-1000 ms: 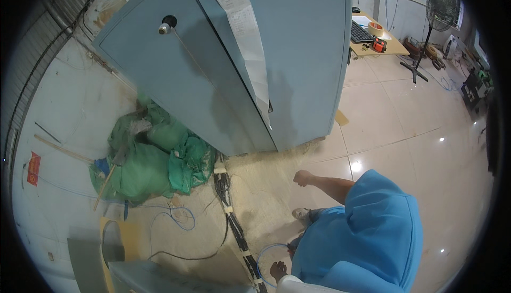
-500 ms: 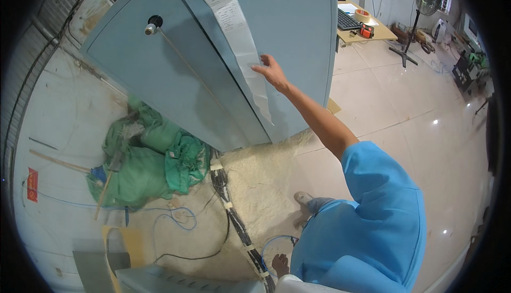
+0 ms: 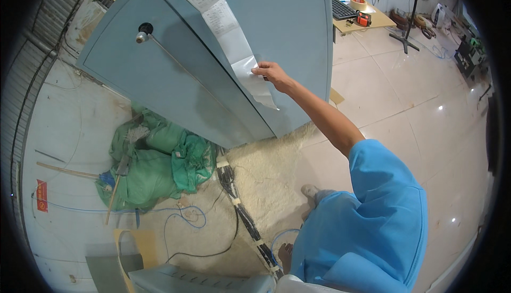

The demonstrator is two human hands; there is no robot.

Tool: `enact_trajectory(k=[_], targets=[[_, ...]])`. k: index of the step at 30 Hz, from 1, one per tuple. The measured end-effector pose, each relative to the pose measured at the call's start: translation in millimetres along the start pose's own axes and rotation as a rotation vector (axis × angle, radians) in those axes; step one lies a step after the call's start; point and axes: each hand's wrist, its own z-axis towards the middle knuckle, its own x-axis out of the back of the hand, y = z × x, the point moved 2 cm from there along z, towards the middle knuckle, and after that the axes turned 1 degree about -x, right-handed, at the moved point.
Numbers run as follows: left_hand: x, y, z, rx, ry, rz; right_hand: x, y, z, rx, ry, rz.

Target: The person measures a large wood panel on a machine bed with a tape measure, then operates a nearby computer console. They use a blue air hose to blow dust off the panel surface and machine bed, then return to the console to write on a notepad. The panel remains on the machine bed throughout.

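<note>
A long strip of white printed paper [image 3: 221,22] hangs down the front of a tall blue-grey metal cabinet [image 3: 290,26], its top by a small black piece at the upper edge of view. With thumb and fingers, my right hand [image 3: 272,74] pinches the strip's right edge in its lower part. Below the grip, the creased, pointed end hangs loose over the seam between the cabinet's panels. Low beside my blue shirt [image 3: 367,229] hangs my left hand [image 3: 286,254], in shadow and partly covered. Its visible fingers are slightly apart, with nothing seen in them.
A black-and-silver handle [image 3: 142,32] with a long rod juts from the cabinet's left panel. Green sacks [image 3: 154,170] lie beside its base. A taped cable bundle [image 3: 247,221] crosses the dusty floor. Right of the cabinet are a desk [image 3: 372,22] and a standing fan [image 3: 411,26].
My right hand, open beside the paper before, has closed on its edge. The strip's lower end has swung slightly up and right. The head view has shifted a little.
</note>
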Motion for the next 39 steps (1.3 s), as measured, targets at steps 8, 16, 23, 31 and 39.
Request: enact_trajectory(k=[8,16,23,31,39], targets=[[-0.8,5.8,-1.2,-0.015,-0.017,0.048,-0.4,-3.6,-36.6,-0.037,-0.041,-0.003],[-5.0,16.7,7.7,-0.032,-0.047,0.085,4.9,-12.0,-69.0,-0.024,-0.065,0.045],[-7.9,21.5,13.5,-0.041,-0.063,0.102,14.7,-4.4,-90.3,-0.05,-0.054,0.038],[-9.5,25.0,22.8,-0.051,-0.076,0.126,22.7,17.1,-109.2,-0.093,-0.082,0.045],[-5.8,21.0,17.4,-0.101,-0.116,0.147,24.1,26.3,-128.0,-0.116,-0.086,0.054]])
